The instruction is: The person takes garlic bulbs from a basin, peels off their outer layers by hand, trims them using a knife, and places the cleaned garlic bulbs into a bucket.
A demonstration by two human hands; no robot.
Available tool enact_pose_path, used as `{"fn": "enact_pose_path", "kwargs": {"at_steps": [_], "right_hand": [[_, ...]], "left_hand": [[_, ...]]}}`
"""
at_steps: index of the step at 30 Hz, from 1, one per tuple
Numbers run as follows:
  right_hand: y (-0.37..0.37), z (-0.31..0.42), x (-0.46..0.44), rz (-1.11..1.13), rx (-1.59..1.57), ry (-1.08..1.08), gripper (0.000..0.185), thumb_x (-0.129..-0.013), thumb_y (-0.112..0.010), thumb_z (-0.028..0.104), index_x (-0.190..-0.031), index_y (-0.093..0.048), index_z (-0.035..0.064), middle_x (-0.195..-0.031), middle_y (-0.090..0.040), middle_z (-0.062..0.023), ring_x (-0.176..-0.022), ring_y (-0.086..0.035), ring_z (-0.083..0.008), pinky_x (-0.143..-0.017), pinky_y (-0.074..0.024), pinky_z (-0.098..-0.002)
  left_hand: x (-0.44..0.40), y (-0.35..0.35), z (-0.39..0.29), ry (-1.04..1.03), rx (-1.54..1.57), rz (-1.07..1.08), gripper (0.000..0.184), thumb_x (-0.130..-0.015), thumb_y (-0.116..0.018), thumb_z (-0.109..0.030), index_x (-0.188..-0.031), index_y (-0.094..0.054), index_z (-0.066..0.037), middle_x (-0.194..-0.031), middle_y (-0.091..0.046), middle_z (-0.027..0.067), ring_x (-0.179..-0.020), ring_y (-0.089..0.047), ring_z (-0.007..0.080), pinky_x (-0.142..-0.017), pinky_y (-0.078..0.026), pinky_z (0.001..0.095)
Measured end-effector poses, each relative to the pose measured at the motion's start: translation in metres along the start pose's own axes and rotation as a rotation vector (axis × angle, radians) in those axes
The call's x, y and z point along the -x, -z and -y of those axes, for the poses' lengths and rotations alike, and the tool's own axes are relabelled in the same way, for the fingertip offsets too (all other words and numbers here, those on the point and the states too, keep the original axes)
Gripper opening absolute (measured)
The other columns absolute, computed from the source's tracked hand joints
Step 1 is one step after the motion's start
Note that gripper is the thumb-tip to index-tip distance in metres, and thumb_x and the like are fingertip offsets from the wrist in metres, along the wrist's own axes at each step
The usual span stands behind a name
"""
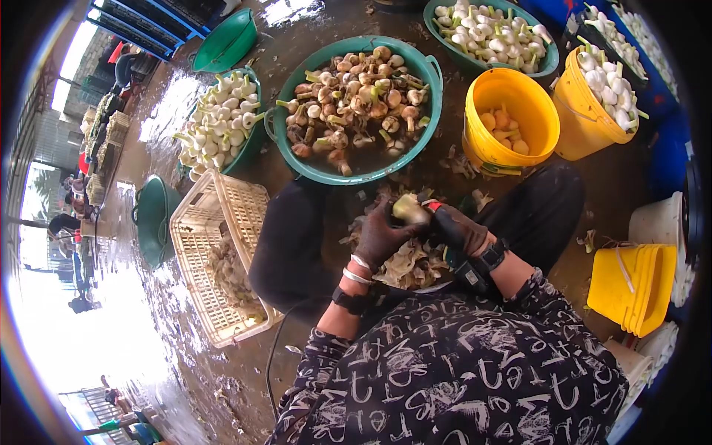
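My left hand (384,236), in a dark glove, is closed around a garlic bulb (410,211) above my lap. Close against that bulb, my gloved right hand (458,228) grips a small red tool (432,205); its working end is hidden or too blurred to make out. Loose garlic skins (415,265) lie heaped below both hands. Just ahead stands a wide green tub (356,176) of brown, unpeeled garlic bulbs (371,89) in murky water.
A yellow bucket (475,104) with several bulbs stands front right, beside another yellow bucket (575,137) of white garlic. Left are a cream crate (211,289) of skins and a green basin (156,222). Stacked yellow containers (630,289) stand right. The floor (215,393) is wet.
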State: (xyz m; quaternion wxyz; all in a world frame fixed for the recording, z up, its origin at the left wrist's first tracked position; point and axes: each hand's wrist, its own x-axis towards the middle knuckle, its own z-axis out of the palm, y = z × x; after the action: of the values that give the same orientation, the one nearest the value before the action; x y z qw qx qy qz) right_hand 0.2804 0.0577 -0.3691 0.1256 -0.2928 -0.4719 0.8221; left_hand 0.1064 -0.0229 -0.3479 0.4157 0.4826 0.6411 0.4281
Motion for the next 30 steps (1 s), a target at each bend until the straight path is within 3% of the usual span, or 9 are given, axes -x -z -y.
{"fn": "enact_pose_path", "kwargs": {"at_steps": [7,9,12,16,18,20,22,28,30], "right_hand": [[0.014,-0.010,-0.026,0.066,0.479,0.119,0.039,-0.086,-0.063,0.025,-0.116,-0.052,0.0027,-0.102,-0.058,-0.0045,-0.092,-0.052,-0.0103,-0.081,-0.0437,-0.0266],[-0.001,0.012,-0.015,0.094,0.277,0.124,0.043,-0.081,-0.069,0.019,-0.117,-0.051,0.0026,-0.105,-0.057,-0.0039,-0.094,-0.052,-0.0103,-0.083,-0.0437,-0.0269],[-0.002,0.007,-0.021,0.150,0.085,0.251,0.052,-0.076,-0.073,0.016,-0.120,-0.049,0.0022,-0.111,-0.056,-0.0035,-0.098,-0.051,-0.0115,-0.085,-0.0436,-0.0277],[-0.017,0.008,-0.021,0.034,0.276,0.448,0.050,-0.072,-0.074,0.010,-0.117,-0.053,0.0026,-0.114,-0.056,-0.0051,-0.101,-0.052,-0.0135,-0.087,-0.0434,-0.0274],[-0.025,0.029,-0.014,-0.158,1.291,0.878,0.050,-0.071,-0.071,0.010,-0.118,-0.055,0.0071,-0.112,-0.056,-0.0098,-0.097,-0.055,-0.0235,-0.087,-0.0443,-0.0284],[-0.020,0.011,-0.024,-0.195,1.241,0.905,0.043,-0.068,-0.071,0.007,-0.109,-0.060,0.0054,-0.102,-0.057,-0.0120,-0.088,-0.057,-0.0265,-0.085,-0.0454,-0.0282],[-0.008,-0.007,-0.033,-0.261,0.593,0.496,0.030,-0.076,-0.066,0.009,-0.105,-0.061,0.0052,-0.097,-0.060,-0.0089,-0.086,-0.059,-0.0220,-0.082,-0.0473,-0.0296],[0.037,-0.038,-0.053,-0.156,-0.818,0.077,0.021,-0.090,-0.054,0.020,-0.104,-0.059,0.0062,-0.097,-0.061,-0.0012,-0.089,-0.059,-0.0137,-0.076,-0.0496,-0.0262],[0.033,-0.038,-0.053,-0.332,-0.514,0.361,0.022,-0.091,-0.053,0.022,-0.107,-0.057,0.0068,-0.094,-0.062,-0.0017,-0.088,-0.060,-0.0143,-0.076,-0.0500,-0.0257]], "left_hand": [[-0.003,0.008,0.009,0.170,-0.215,0.084,0.034,-0.081,-0.070,-0.020,-0.104,-0.061,0.003,-0.096,-0.064,0.0084,-0.087,-0.060,0.0129,-0.078,-0.048,0.0268],[-0.002,0.004,0.019,0.394,0.374,-0.082,0.029,-0.089,-0.060,-0.016,-0.109,-0.059,0.003,-0.100,-0.064,0.0082,-0.086,-0.059,0.0122,-0.077,-0.048,0.0268],[0.004,0.008,0.013,0.317,0.811,-0.081,0.026,-0.094,-0.049,-0.016,-0.111,-0.058,0.003,-0.100,-0.063,0.0080,-0.082,-0.057,0.0106,-0.074,-0.047,0.0263],[0.009,0.013,0.050,-0.070,-0.084,-0.057,0.032,-0.098,-0.041,-0.021,-0.112,-0.057,0.003,-0.098,-0.062,0.0057,-0.079,-0.058,0.0093,-0.068,-0.048,0.0244],[0.009,0.015,0.038,0.029,-0.081,-0.069,0.033,-0.098,-0.041,-0.023,-0.112,-0.057,0.002,-0.097,-0.062,0.0052,-0.081,-0.059,0.0097,-0.067,-0.048,0.0240],[0.009,0.015,0.030,0.213,0.110,-0.068,0.032,-0.097,-0.043,-0.024,-0.112,-0.058,0.001,-0.097,-0.063,0.0049,-0.081,-0.059,0.0099,-0.066,-0.048,0.0238],[0.010,0.013,0.030,0.186,0.730,-0.221,0.034,-0.096,-0.047,-0.029,-0.109,-0.059,-0.001,-0.095,-0.063,0.0041,-0.080,-0.059,0.0108,-0.066,-0.047,0.0239],[0.040,0.037,0.033,0.187,0.641,0.194,0.029,-0.086,-0.064,-0.024,-0.103,-0.060,0.000,-0.090,-0.064,0.0036,-0.083,-0.060,0.0124,-0.073,-0.047,0.0244],[0.050,0.040,0.013,0.359,0.314,0.353,0.029,-0.083,-0.066,-0.021,-0.101,-0.060,0.002,-0.089,-0.063,0.0024,-0.081,-0.059,0.0115,-0.072,-0.047,0.0237]]}}
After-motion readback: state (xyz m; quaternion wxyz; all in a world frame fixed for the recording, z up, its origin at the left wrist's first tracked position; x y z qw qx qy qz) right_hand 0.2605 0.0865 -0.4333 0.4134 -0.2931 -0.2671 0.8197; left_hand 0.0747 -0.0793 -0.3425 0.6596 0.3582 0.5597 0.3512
